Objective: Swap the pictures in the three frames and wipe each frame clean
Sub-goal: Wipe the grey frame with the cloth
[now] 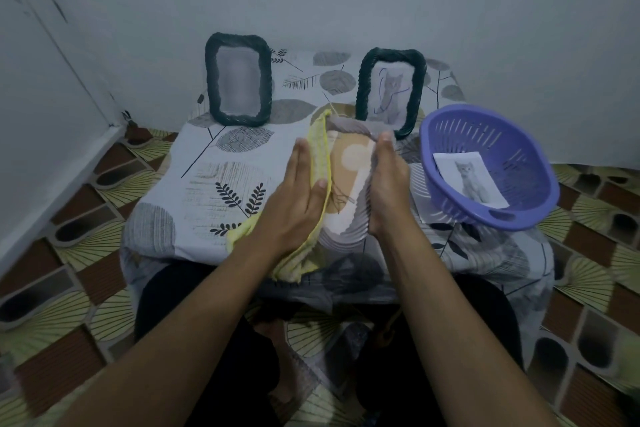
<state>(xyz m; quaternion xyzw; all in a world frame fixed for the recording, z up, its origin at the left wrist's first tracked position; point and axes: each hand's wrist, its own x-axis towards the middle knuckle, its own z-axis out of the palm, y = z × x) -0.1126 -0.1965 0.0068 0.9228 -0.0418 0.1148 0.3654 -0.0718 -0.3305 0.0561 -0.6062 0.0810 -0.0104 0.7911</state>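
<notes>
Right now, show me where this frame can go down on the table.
Bare table lies left of the left hand, before the left frame. Smaller gap between both standing frames. Right is crowded: basket by right frame.

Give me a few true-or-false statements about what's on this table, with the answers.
1. The purple plastic colander basket holds a cat photo. True.
2. The yellow cloth lies under the right hand. False: the left hand presses it.
3. Both dark woven frames, left and right, stand upright. True.
4. The right hand holds nothing. False: it grips the grey-rimmed frame.
</notes>
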